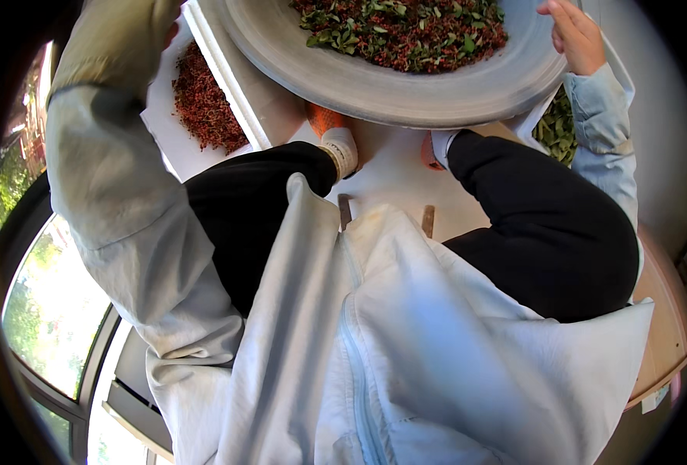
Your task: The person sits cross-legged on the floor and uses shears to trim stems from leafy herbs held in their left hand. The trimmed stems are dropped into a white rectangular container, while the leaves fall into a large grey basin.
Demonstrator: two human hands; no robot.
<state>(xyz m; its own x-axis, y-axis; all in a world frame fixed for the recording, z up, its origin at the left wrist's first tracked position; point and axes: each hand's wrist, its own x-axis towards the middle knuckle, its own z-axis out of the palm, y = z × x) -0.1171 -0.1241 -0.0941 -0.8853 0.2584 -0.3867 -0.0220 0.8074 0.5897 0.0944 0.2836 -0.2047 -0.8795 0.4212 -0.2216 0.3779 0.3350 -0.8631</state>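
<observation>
A wide grey metal basin [436,99], cut off by the top edge, holds a heap of small red berries [407,55] mixed with green leaves [349,40]. Over its right rim is my right hand [578,40], fingers partly curled; whether anything is between the fingertips cannot be told. Of my left hand [172,34] only a sliver shows past the sleeve at the upper left, above a white foam container [160,139] with a pile of red berries on small stems [204,104]. What that hand touches is hidden.
Green leaves [557,125] lie in a white container below the basin's right side. My black-trousered legs and shoes [340,151] are beneath and in front of the basin. A wooden seat [663,325] is at the right, windows [58,302] at the left.
</observation>
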